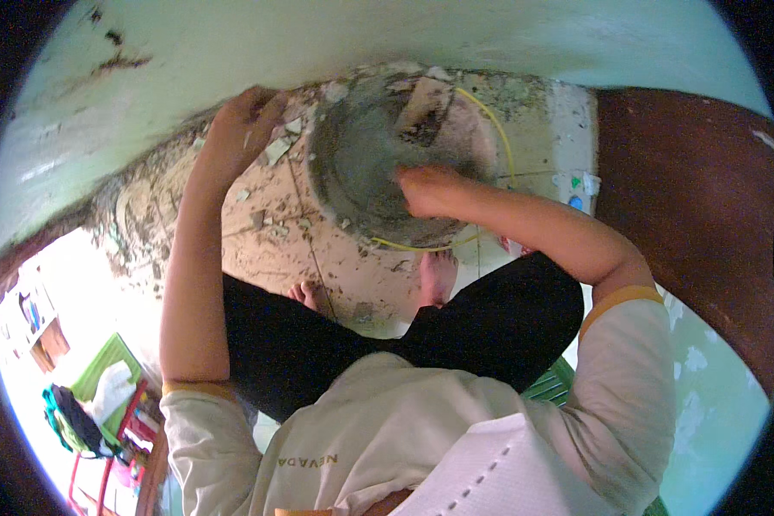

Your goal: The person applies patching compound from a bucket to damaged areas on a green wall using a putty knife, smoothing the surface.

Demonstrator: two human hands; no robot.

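A round grey basin (335, 185) sits on the floor before me, holding a grey, cement-like mix (365, 129). My right hand (426, 189) is down inside it, fingers curled closed near the mix; what they hold, if anything, is hidden. A flat, light-brown block or board (426, 107) leans in the far part of the basin, its lower end dark with wet material. Left of the basin, my left hand (254, 116) is beside the foot of the wall, its fingers shadowed and blurred. A yellow cord or strip (494, 125) curves round the basin's right side.
Broken chips and crumbs (275, 150) litter the tiled floor (331, 284) along the green wall (232, 52). A brown door or panel (684, 215) stands at the right. My bare feet (439, 275) are close to the basin. At lower left is a red-framed rack (138, 404) with bags.
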